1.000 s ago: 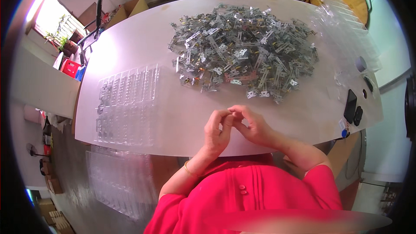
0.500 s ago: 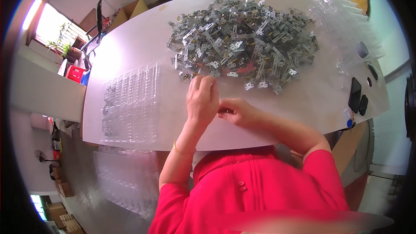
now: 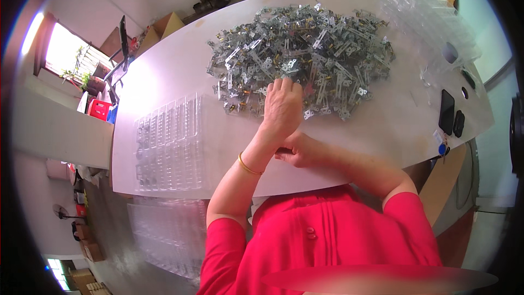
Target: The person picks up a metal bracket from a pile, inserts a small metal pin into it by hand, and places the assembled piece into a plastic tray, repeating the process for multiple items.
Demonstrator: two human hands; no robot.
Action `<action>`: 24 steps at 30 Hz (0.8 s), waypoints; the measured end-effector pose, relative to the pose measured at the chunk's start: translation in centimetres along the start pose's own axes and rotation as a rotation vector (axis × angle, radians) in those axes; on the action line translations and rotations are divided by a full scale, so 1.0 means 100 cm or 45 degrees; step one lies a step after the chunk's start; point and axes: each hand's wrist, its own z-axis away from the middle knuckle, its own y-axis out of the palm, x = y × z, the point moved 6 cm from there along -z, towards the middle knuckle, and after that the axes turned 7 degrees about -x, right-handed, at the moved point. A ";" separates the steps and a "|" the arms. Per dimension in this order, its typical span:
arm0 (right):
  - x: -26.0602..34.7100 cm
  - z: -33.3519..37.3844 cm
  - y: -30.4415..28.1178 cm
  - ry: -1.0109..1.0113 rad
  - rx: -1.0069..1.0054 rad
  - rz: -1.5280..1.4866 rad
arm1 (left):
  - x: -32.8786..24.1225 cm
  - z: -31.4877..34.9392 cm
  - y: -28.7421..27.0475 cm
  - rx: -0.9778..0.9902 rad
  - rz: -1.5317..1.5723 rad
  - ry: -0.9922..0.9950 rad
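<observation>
A large heap of small silvery metal brackets, some with brass-coloured parts, covers the middle of the table. My left hand reaches to the near edge of this heap, back upward, its fingers bent down and pressed together. Its fingertips, and whatever they pinch, are hidden among the brackets. Just nearer to me, my right hand is closed beside the left wrist, with the curled fingers partly behind that wrist. What it holds, if anything, cannot be made out.
Left on the table lies a clear plastic tray with rows of compartments, some holding small grey parts. More clear trays are stacked at the far right. A phone, a black case and keys lie near the right edge.
My left hand has moved right and forward onto the near edge of the bracket heap. The right hand has shifted slightly toward me and stays curled. The whole view has tilted a little.
</observation>
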 end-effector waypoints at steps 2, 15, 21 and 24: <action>-0.006 0.002 0.002 0.023 -0.006 -0.006 | 0.001 0.000 0.009 0.039 -0.046 0.025; -0.012 0.001 0.005 -0.093 -0.062 0.074 | 0.006 -0.003 0.004 0.003 -0.135 0.057; -0.012 0.003 0.004 -0.016 -0.001 0.115 | 0.029 -0.002 -0.009 -0.119 0.072 -0.471; -0.010 0.003 0.004 -0.006 0.035 0.124 | 0.044 0.002 -0.006 -0.128 0.382 -0.852</action>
